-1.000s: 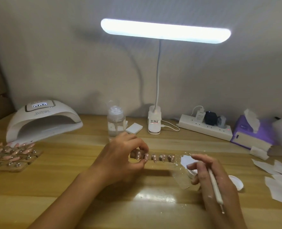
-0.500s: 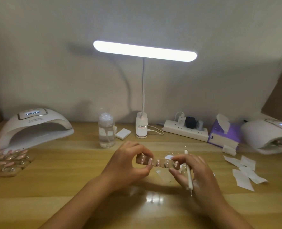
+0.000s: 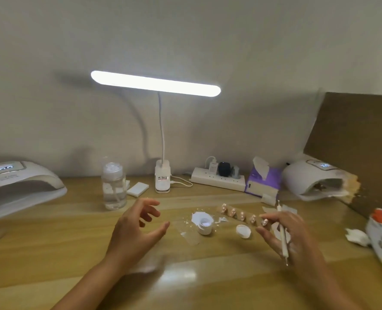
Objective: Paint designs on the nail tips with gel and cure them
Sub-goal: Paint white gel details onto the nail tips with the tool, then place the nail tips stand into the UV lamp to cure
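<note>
Presently the nail-tip strip [image 3: 241,214] is pinched at its right end by the right hand [image 3: 290,236] beside a tool [image 3: 283,233], long axis pointing left toward the left hand [image 3: 136,229], whose fingers [image 3: 152,210] hang spread and empty.

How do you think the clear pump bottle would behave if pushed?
The clear pump bottle looks tall and narrow, so a high push would probably tip it. Liquid seems to fill much of it, so it is likely fairly heavy.
</note>
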A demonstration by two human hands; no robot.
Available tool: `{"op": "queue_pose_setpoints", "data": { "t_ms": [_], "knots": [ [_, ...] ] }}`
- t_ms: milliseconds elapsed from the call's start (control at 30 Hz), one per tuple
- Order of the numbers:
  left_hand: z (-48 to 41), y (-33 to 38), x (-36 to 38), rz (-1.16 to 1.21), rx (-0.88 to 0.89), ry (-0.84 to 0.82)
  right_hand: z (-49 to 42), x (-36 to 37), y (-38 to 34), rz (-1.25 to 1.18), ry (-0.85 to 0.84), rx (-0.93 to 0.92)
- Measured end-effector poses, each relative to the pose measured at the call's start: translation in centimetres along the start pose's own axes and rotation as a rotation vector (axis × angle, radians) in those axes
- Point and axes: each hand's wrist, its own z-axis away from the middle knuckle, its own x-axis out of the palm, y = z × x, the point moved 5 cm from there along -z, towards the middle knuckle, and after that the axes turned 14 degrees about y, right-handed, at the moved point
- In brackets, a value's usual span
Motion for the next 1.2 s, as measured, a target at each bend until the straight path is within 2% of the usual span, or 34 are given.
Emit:
{"op": "queue_pose_setpoints", "data": {
  "t_ms": [100,167,267,400,533,667,833,933,1067,1200],
  "knots": [
    [-0.2,1.6,1.4,0.106,-0.083,-0.110,0.8,-0.8,1.0,-0.009,0.002,0.038],
    [0.1,3.3,3.2,0.185,-0.125,-0.327,0.9,-0.4,0.2,-0.089,-0.028,0.048],
    [1.1,5.1,5.2,0.394,-0.293,-0.608,0.7,1.0,-1.6,-0.165,-0.054,0.026],
    [1.1,4.5,4.8,0.666,-0.495,-0.696,0.7,2.7,-3.4,-0.207,-0.089,0.009],
    [0.9,2.4,3.7,0.816,-0.586,-0.794,0.5,4.1,-4.7,-0.188,-0.117,-0.037],
    [0.5,0.8,3.4,0.879,-0.659,-0.755,0.5,5.5,-5.5,-0.057,-0.149,-0.072],
    [-0.6,-1.7,1.8,0.959,-0.846,-0.507,2.6,5.6,-6.3,-0.080,-0.132,-0.060],
    [-1.1,-2.9,1.1,0.925,-0.864,-0.392,3.5,6.5,-7.9,-0.007,-0.159,-0.224],
    [-1.4,-3.5,0.8,0.884,-0.866,-0.320,3.2,8.4,-9.1,0.106,-0.329,-0.580],
    [-1.4,-3.6,0.8,0.877,-0.877,-0.308,2.2,9.4,-8.3,0.201,-0.352,-0.730]
  ]
}}
